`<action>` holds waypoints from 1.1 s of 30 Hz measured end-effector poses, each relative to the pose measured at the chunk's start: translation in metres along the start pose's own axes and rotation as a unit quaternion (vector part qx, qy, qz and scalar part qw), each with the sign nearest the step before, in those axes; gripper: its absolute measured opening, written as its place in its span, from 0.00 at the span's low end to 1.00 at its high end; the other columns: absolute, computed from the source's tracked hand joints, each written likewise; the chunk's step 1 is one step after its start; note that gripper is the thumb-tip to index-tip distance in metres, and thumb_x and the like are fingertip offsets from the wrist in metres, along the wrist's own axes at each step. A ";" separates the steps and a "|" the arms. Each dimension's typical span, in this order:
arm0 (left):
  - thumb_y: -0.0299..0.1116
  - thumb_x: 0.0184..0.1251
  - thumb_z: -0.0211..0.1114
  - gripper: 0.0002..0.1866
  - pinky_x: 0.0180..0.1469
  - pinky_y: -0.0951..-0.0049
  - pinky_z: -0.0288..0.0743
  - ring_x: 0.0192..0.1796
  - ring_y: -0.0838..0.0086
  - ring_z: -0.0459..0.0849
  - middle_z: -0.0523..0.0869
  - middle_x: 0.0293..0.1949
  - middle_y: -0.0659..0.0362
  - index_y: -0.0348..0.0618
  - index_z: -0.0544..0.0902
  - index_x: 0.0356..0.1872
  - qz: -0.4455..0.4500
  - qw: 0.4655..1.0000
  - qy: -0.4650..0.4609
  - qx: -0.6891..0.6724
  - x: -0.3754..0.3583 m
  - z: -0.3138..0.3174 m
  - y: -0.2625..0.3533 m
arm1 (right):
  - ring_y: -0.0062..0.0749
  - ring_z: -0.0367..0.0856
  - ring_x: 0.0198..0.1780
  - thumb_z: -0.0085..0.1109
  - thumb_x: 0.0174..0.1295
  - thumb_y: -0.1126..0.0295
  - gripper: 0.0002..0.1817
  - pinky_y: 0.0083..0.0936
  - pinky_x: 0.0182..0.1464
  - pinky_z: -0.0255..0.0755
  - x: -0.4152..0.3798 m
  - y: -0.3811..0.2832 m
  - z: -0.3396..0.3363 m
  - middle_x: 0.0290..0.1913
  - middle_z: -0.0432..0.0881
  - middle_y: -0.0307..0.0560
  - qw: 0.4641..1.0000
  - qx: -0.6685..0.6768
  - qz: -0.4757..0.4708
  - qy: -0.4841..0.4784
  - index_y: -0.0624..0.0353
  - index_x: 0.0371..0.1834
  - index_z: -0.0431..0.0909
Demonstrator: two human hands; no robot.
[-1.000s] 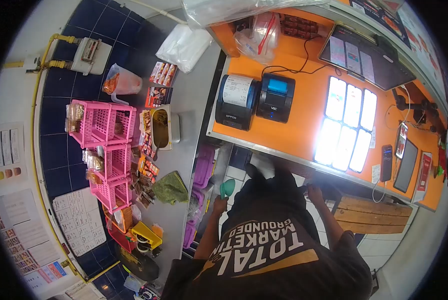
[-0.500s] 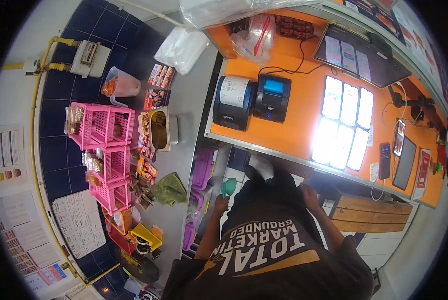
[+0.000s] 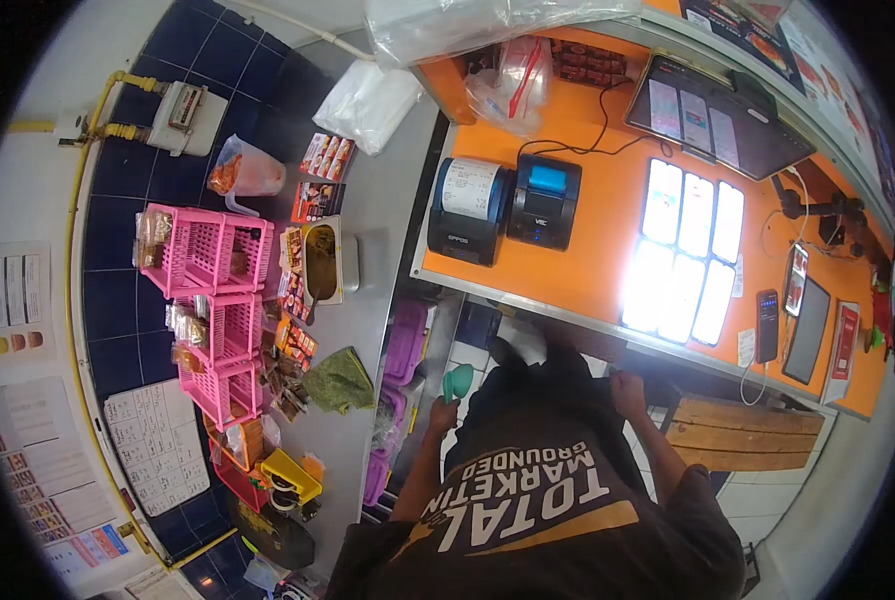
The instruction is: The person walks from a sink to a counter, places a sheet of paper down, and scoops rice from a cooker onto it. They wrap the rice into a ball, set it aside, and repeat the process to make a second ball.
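Note:
My left hand hangs low beside my body, its fingers closed around the lower end of a small teal cup-shaped thing. The rounded teal part stands up above my fist. On the other side of my body, my right hand is closed, just below the front edge of the orange counter. Whatever may be inside its fingers is hidden. My dark printed shirt fills the lower middle.
Two receipt printers, a tablet and a phone stand on the counter. Along the left metal worktop are stacked pink baskets, a metal container and a green cloth. A wooden slatted piece is at right.
My right hand has shifted slightly right and down. My left hand with the teal cup-shaped thing sits a touch lower. The whole view has moved a little.

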State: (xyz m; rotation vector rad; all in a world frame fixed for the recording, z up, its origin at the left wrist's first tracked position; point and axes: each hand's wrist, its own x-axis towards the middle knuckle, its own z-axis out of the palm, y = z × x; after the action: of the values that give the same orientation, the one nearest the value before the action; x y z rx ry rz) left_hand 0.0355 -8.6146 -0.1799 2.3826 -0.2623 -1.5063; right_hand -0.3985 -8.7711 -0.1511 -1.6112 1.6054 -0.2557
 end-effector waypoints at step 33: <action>0.42 0.62 0.65 0.25 0.47 0.51 0.82 0.45 0.46 0.88 0.86 0.43 0.37 0.31 0.75 0.52 -0.149 0.886 0.291 -0.329 -0.152 0.178 -0.261 | 0.54 0.81 0.56 0.48 0.73 0.55 0.22 0.45 0.58 0.77 0.072 -0.087 0.119 0.57 0.78 0.62 0.838 0.363 0.255 -0.319 0.60 0.60 0.70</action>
State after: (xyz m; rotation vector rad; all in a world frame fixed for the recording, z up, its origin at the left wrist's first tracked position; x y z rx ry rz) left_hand -0.1931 -8.3515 -0.2141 2.1995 0.6724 -0.7132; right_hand -0.2444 -8.8016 -0.1986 -0.5477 1.1331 -0.0150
